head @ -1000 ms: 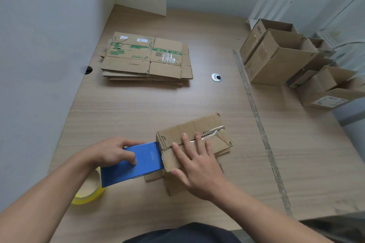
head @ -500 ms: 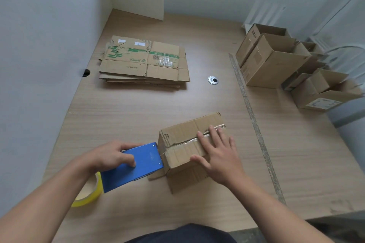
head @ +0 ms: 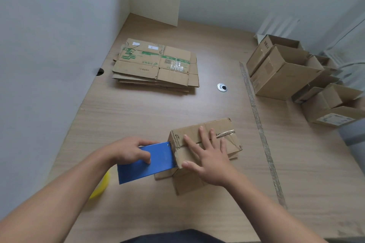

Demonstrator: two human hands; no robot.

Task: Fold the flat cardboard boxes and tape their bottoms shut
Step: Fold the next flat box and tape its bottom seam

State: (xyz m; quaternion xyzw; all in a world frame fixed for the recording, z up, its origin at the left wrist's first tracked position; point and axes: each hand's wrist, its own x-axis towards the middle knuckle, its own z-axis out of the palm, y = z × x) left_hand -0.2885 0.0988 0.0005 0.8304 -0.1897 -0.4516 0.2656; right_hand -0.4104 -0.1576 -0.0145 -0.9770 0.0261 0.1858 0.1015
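surface: pale wood (head: 138,114), walled along far and left edges; a worn strip (head: 258,124) runs near-to-far toward the right side.
folded boxes: cluster (head: 280,77) at the far right edge, tops open, some cut off by the frame; count unclear.
flat stack: flat cardboard boxes (head: 158,65) piled toward the far left corner, green print on the top sheet; lower sheets show only as edges.
box: (head: 189,181) by the near edge, about midway along it, closed flaps up; seam mostly hidden under the hand; crinkled clear tape (head: 225,133) at its right end; a loose flap sticks out underneath on the left.
right hand: (head: 207,162) flat on the box top, fingers straight and spread, pressing, gripping nothing.
left hand: (head: 128,152) fingers curled round the blue tape dispenser (head: 146,165), whose front end touches the box's left face; handle hidden in the grip.
tape roll: yellow (head: 98,189), mostly hidden behind the left forearm.
grommet: metal (head: 222,87), between the stack and the folded boxes.
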